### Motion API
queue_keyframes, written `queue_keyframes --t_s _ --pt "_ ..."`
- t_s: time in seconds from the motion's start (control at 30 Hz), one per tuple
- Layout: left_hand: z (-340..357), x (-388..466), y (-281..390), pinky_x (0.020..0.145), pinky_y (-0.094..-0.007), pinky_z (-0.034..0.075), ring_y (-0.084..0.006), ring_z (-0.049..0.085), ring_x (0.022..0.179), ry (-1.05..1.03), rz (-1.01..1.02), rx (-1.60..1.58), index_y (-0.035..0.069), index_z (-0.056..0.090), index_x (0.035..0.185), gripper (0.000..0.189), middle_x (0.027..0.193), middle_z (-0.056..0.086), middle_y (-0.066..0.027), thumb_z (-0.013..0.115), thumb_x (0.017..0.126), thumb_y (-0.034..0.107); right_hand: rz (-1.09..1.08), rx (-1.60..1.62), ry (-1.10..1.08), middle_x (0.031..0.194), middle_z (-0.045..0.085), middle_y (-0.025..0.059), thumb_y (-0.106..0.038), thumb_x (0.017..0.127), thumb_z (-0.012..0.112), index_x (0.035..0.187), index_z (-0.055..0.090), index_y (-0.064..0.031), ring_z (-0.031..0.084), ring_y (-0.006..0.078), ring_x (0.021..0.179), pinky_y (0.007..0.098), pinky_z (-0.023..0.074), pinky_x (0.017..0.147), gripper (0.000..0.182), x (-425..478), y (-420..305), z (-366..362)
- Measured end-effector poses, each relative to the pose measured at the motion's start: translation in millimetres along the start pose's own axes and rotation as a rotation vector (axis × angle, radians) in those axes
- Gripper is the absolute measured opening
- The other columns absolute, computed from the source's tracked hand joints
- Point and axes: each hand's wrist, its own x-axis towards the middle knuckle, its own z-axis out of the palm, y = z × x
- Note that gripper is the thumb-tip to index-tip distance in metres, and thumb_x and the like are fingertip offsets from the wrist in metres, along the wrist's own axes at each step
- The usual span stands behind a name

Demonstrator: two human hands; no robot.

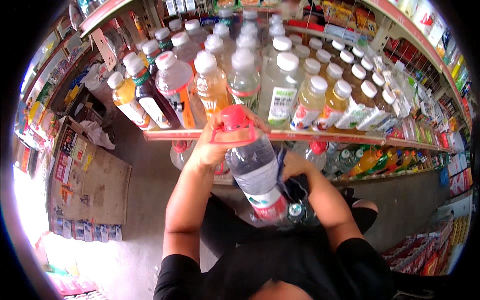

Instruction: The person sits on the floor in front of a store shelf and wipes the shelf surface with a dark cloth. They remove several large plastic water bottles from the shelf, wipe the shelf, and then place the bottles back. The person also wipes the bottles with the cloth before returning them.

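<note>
My left hand [210, 145] grips the neck of a large clear plastic water bottle [253, 176], just below its red screw cap [233, 115] and around its red carry handle [249, 139]. The bottle stands tilted in front of my body, with a white and red label low on its side. In my right hand [296, 165] is a bunched dark cloth [294, 187], pressed to the bottle's right side. My right fingertips are partly hidden by the cloth. Close to the bottle's base, the pale cap of another bottle [295, 210] shows near my lap.
A shelf with a red front edge [326, 138] carries rows of drink bottles [243, 78] just beyond my hands. Large drink bottles [369, 161] stand on the shelf below. Left is a worn wooden board [93, 180] above the concrete floor [142, 240]. Cartons [420, 251] are stacked at right.
</note>
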Motion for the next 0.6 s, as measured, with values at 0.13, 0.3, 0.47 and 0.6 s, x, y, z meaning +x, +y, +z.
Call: queue_keyframes --t_s 0.13,0.3,0.47,0.6 --pt "42.1 -41.1 1.0 0.082 -0.0294 0.048 -0.0147 0.061 0.09 0.176 0.132 0.51 0.0 0.062 0.092 0.023 0.096 0.065 -0.0085 0.07 0.071 0.006 -0.248 -0.128 0.124 0.133 0.046 0.0159 -0.029 0.061 0.084 0.136 0.034 0.0001 0.041 0.0293 0.126 0.0389 0.0278 0.109 0.095 -7.6 -88.9 34.5" --pt "63.4 -58.5 -1.3 0.082 -0.0318 0.048 -0.0187 0.06 0.089 0.586 0.31 0.5 -0.002 0.059 0.09 0.025 0.092 0.064 -0.0113 0.062 0.065 -0.002 -0.264 -0.714 0.749 0.122 0.047 0.0273 -0.038 0.066 0.077 0.13 0.039 0.0045 0.044 0.0433 0.116 0.0488 0.0304 0.101 0.086 1.7 -90.8 94.6" --pt "54.7 -80.6 4.7 0.093 -0.0409 0.042 -0.0284 0.058 0.097 0.682 0.635 0.441 0.0 0.055 0.094 0.033 0.093 0.06 -0.0141 0.063 0.062 0.005 -0.287 -0.814 0.845 0.125 0.047 0.0255 -0.045 0.066 0.076 0.126 0.048 -0.0016 0.041 0.0415 0.121 0.0512 0.0289 0.101 0.079 -1.1 -47.5 88.6" --pt "49.6 -96.1 17.0 0.103 -0.0489 0.039 -0.0305 0.05 0.112 0.544 0.78 0.39 0.001 0.052 0.107 0.031 0.105 0.054 -0.0145 0.064 0.081 0.015 -0.585 -0.432 0.924 0.132 0.046 0.0179 -0.042 0.065 0.08 0.128 0.048 -0.0055 0.042 0.0333 0.125 0.0478 0.0295 0.105 0.079 -1.0 4.0 70.5"
